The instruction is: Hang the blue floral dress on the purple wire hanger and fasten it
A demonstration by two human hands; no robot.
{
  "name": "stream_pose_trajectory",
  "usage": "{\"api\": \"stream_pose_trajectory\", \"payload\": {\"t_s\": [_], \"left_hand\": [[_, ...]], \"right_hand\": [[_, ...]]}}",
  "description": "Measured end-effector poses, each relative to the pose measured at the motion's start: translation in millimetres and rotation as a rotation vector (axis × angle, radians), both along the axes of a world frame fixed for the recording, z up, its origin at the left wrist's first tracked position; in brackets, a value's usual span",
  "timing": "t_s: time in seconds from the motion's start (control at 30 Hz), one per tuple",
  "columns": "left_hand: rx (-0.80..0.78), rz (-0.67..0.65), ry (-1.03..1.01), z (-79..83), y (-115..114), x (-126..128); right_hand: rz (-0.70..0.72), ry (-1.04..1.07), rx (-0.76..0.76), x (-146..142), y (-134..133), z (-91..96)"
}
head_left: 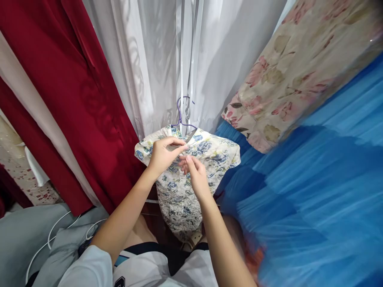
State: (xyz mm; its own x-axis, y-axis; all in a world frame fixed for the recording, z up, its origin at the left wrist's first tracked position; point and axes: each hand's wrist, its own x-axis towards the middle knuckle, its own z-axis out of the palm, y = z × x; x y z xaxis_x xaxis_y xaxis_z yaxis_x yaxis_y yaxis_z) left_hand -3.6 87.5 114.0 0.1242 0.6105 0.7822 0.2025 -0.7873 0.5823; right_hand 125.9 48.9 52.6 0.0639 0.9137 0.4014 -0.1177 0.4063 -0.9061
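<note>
White cloth [239, 40] hangs at the back, in long soft folds, with thin white straps [182, 59] coming down in front of it. On the left side hangs shiny red cloth [89, 99]. On the right side there is cream cloth with pink flowers [263, 87], and beside and below it a big puffy pile of blue netting [299, 179].

Right in the middle is a short-sleeved flowered blouse [176, 191]. It is white with blue flowers and bits of yellow. It hangs upright on a purple hanger [180, 115], in front of the person, and the hook of the hanger curves up next to the straps.

Both hands are at the front of the blouse, just below the neck. The left hand [163, 155] is narrow, with its thumb and finger tips close together at the front edge. The right hand [197, 175] is just below it, with its thumb near the first finger and the other fingers curled. I cannot tell if either hand has cloth pinched tight.

Low on the left, a white cord [49, 239] loops over something soft and gray [26, 227]. The person wears a white top [146, 267].
</note>
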Motion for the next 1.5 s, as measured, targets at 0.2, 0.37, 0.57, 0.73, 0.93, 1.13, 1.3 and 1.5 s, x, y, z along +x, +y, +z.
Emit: {"api": "stream_pose_trajectory", "payload": {"t_s": [0.2, 0.37, 0.57, 0.73, 0.93, 1.13, 1.3, 1.5], "left_hand": [[-0.005, -0.005, 0.148, 3.0, -8.8, -12.2], [0.102, 0.056, 0.125, 7.7, -9.9, -12.8], [0.204, 0.144, -0.159, 39.4, 1.7, -20.2], [0.083, 0.001, -0.037, 39.9, 2.5, -15.9], [0.032, -0.039, 0.023, 20.9, 0.2, -10.1], [0.133, 0.061, -0.150, 27.4, 7.9, -15.6], [0.127, 0.202, -0.326, 22.9, 56.8, -79.1], [-0.233, 0.357, -0.728, -73.9, 97.4, -134.0]], "right_hand": [[0.000, -0.001, 0.152, -8.0, 18.8, 32.6], [-0.126, -0.140, 0.181, -3.4, 18.7, 26.2], [-0.153, -0.183, 0.061, 5.2, 24.5, 8.0], [0.028, -0.030, 0.086, -1.6, 19.1, 24.9], [-0.044, -0.054, 0.200, -9.8, 25.8, 46.8], [-0.250, -0.223, 0.208, -5.4, 39.0, 23.7], [-0.177, -0.273, 0.092, -2.9, 26.9, -4.4], [-0.095, -0.354, 0.003, -6.4, 2.6, -34.6]]}}
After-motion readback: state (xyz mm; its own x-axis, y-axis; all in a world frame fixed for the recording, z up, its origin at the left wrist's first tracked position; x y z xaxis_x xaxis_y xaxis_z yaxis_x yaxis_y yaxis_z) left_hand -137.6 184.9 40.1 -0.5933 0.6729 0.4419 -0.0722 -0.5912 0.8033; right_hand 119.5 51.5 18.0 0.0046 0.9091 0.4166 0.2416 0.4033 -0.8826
